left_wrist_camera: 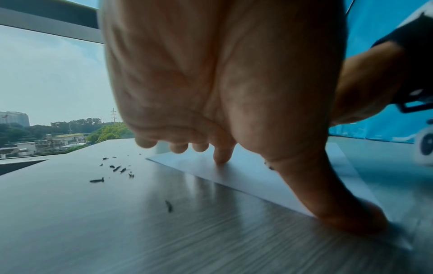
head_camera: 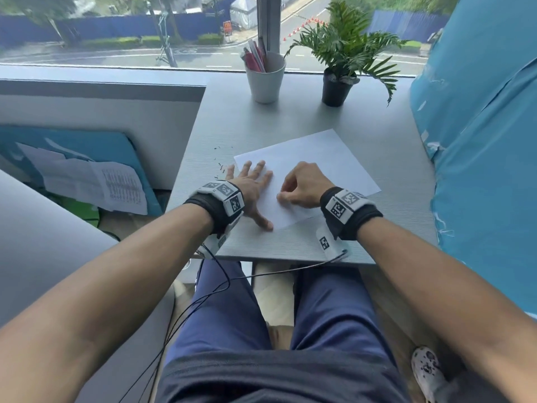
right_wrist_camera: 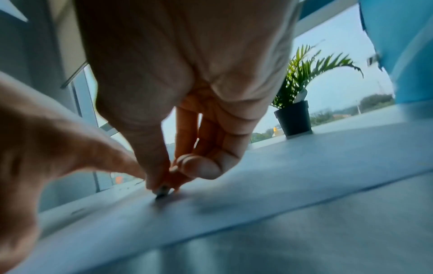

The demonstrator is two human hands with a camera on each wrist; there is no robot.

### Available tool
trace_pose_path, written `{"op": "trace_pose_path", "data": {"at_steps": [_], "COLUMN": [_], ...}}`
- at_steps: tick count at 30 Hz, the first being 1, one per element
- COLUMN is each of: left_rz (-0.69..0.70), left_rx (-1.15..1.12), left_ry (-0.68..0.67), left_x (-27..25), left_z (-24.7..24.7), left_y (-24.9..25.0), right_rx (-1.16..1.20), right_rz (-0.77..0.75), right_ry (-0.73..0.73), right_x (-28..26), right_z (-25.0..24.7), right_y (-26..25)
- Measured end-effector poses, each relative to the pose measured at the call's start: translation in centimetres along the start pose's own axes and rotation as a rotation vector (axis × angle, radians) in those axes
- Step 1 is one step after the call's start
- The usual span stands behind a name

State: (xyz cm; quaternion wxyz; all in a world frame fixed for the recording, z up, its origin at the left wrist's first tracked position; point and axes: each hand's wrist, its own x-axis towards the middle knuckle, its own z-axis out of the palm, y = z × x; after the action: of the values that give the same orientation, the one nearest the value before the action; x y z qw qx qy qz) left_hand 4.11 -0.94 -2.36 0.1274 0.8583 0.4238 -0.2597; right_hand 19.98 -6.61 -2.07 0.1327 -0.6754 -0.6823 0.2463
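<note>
A white sheet of paper lies askew on the grey table. My left hand lies flat on the sheet's left part, fingers spread and straight, thumb tip at the near edge. The left wrist view shows the fingertips and thumb pressing the paper down. My right hand is curled, thumb and fingers pinching a small grey-tipped object whose tip touches the paper. What the object is I cannot tell; the fingers hide most of it.
Dark crumbs are scattered on the table left of the sheet. A white cup with pens and a potted plant stand at the far edge by the window. A large blue cushion borders the right side. Cables hang off the near edge.
</note>
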Motion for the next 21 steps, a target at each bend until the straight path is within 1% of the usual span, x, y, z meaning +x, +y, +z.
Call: {"op": "trace_pose_path", "data": {"at_steps": [1,3,4,7,8,11,12,14,15,16,18,19,21], "left_rz": [0.014,0.028,0.029,0.022,0.017,0.01,0.011,0.007,0.001,-0.005,-0.013,-0.013,-0.014], "left_rx": [0.0,-0.011,-0.009,0.01,0.014,0.028,0.041,0.056,0.057,0.058,0.061,0.066,0.086], "left_ry": [-0.002,-0.009,-0.01,-0.014,-0.022,-0.046,-0.047,-0.046,-0.045,-0.048,-0.052,-0.05,-0.048], "left_x": [0.0,0.1,0.1,0.2,0.1,0.1,0.3,0.6,0.7,0.7,0.7,0.8,0.9], "left_z": [0.0,-0.1,-0.2,-0.4,-0.5,-1.0,-1.2,-1.3,-1.3,-1.2,-1.2,-1.2,-1.2], "left_y": [0.0,0.0,0.1,0.5,0.6,0.8,1.0,1.2,1.2,1.1,1.0,1.0,1.2], "right_rx": [0.006,-0.009,-0.013,0.012,0.016,-0.007,-0.015,-0.004,-0.008,-0.013,-0.027,-0.033,-0.025], "right_rz": [-0.012,-0.075,-0.077,0.001,0.001,-0.076,-0.059,0.006,0.012,-0.005,-0.072,-0.081,-0.021], "right_ry": [-0.008,-0.097,-0.11,0.019,0.015,-0.144,-0.141,-0.05,-0.022,-0.042,-0.15,-0.17,-0.089], "right_x": [-0.1,-0.8,-0.8,0.0,-0.1,-1.0,-0.8,-0.1,0.0,-0.2,-1.1,-1.1,-0.5], "right_z": [0.3,0.8,0.8,-0.2,0.0,0.7,0.4,-0.6,-0.7,-0.6,0.2,0.2,-0.4], "right_y": [-0.1,-0.9,-0.9,0.2,0.2,-0.9,-0.7,0.2,0.4,0.2,-0.8,-0.9,-0.1]}}
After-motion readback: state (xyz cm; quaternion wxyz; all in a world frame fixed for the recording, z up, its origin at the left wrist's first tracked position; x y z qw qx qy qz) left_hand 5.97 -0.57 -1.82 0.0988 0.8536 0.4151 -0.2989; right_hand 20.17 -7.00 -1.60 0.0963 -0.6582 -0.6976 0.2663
